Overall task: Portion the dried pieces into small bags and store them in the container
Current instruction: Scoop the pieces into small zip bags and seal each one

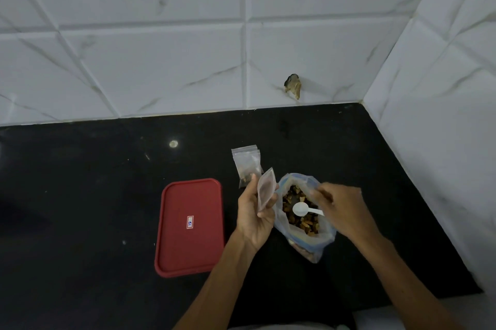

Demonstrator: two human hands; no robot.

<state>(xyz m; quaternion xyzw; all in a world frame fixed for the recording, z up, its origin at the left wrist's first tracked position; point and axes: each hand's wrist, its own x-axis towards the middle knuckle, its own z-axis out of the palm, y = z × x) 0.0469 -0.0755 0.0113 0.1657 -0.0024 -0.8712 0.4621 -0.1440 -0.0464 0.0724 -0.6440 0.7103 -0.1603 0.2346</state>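
Note:
My left hand holds a small clear bag upright, just left of a large open plastic bag filled with brown dried pieces. A white plastic spoon lies over those pieces, its handle pointing at my right hand. That hand is at the big bag's right rim, fingers curled near the spoon handle; a grip on it does not show clearly. Small bags with dried pieces lie on the counter behind my left hand. A container with a red lid sits to the left.
The black counter ends at white tiled walls behind and on the right. A chipped hole shows in the back wall. The counter's front edge runs at the lower right.

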